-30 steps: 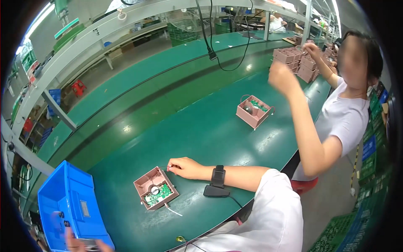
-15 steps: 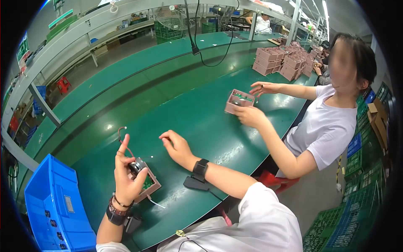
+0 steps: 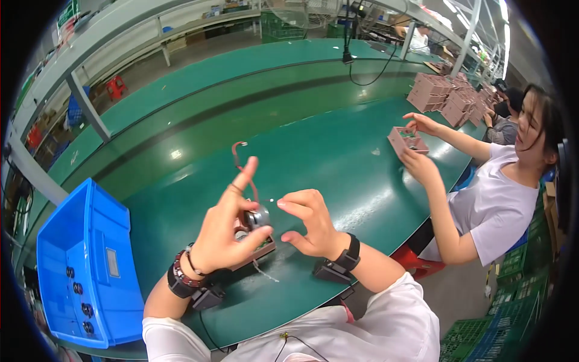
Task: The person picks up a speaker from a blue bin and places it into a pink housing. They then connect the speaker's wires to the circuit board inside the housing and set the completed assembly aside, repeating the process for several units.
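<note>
My left hand (image 3: 220, 232) grips a small round black-and-silver speaker (image 3: 259, 217) between thumb and fingers, its index finger stretched out. A red-and-black wire (image 3: 235, 158) with a small white plug rises from the speaker. Under this hand lies a pink open box (image 3: 265, 248), partly hidden, with bits of green circuit board inside and a whitish cord (image 3: 266, 275) trailing from its near side. My right hand (image 3: 316, 226) is just right of the speaker, thumb and fingers apart, with nothing seen in it.
A blue bin (image 3: 111, 211) holding several round black parts stands at left. On the right a co-worker handles another pink box (image 3: 398, 142). Stacked pink boxes (image 3: 429, 92) stand farther back on the green table (image 3: 338, 163). A black cable (image 3: 347, 57) hangs above the far side.
My right hand has come in beside the speaker, its fingers spreading apart. My left hand still holds the speaker above the box. The whole view has shifted, moving the scene rightward.
</note>
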A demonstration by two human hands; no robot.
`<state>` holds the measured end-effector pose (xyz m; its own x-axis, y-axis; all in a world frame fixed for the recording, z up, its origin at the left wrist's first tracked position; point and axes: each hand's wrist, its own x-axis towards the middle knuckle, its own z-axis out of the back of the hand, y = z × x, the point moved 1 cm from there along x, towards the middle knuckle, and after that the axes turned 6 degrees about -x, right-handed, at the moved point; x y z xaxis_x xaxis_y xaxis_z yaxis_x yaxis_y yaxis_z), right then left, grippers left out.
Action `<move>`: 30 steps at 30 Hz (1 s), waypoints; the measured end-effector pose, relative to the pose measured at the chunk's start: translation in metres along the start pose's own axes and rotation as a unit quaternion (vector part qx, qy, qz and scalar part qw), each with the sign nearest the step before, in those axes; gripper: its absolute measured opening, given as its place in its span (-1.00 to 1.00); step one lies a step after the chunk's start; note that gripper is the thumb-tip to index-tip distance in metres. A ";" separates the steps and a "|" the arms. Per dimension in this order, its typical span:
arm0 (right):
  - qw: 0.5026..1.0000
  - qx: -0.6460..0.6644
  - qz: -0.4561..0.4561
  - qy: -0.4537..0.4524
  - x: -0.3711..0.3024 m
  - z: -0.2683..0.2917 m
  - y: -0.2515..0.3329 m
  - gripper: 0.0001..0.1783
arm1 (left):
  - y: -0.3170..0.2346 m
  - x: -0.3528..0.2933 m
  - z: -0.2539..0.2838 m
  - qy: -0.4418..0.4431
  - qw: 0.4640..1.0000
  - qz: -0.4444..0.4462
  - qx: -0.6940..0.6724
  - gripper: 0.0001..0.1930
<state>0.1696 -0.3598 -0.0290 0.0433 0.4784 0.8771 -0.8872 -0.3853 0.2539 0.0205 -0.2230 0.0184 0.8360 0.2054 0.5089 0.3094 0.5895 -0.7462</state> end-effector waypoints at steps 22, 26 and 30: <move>0.997 0.029 0.026 0.067 -0.004 -0.011 -0.003 -0.38 | -0.012 -0.008 -0.010 0.008 0.985 -0.097 0.141 -0.58; 0.997 0.022 0.026 0.064 -0.003 -0.009 -0.004 -0.38 | -0.017 -0.005 -0.004 0.006 0.988 -0.079 0.131 -0.59; 0.997 0.023 0.022 0.066 -0.004 -0.010 -0.005 -0.36 | -0.013 -0.006 0.000 0.012 0.989 -0.079 0.122 -0.60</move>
<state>0.1693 -0.3519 -0.0377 -0.0595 0.5586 0.8273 -0.8643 -0.4435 0.2372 0.0110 -0.2314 0.0247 0.7967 0.0785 0.5992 0.3220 0.7839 -0.5309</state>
